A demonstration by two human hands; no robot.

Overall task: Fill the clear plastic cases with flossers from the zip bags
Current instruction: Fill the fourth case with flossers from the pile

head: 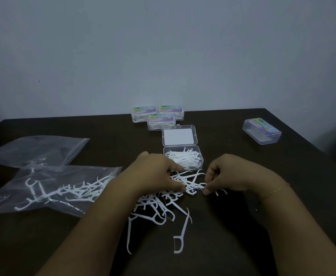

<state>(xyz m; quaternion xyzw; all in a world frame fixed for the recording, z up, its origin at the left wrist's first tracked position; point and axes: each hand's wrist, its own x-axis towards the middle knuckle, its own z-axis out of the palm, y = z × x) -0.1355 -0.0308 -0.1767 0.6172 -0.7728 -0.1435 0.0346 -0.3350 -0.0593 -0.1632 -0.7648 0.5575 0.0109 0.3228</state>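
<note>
Both hands down on the pile now, knuckles up, set apart with a gap between them. The left hand has its fingers curled down into the flossers, fingertips buried in the white tangle and gathering some of it. The right hand pinches thumb to finger at the pile's 3 o'clock edge, nipping a flosser or two; a thin bracelet sits on that wrist.

The loose pile spreads from under the hands toward 6 o'clock, pieces lying every which way. One stray flosser at 6 o'clock runs roughly 12-to-6, floss head nearest the camera.

Just beyond the fingers at 12 o'clock sits the open case, part filled, its flossers mostly lying 9-to-3, lid flipped back flat behind it.

Out at 9 o'clock, a zip bag holds more flossers, with a second, nearly empty bag behind it. Three closed cases cluster at far 12, another case at 2 o'clock, all on the dark table.
</note>
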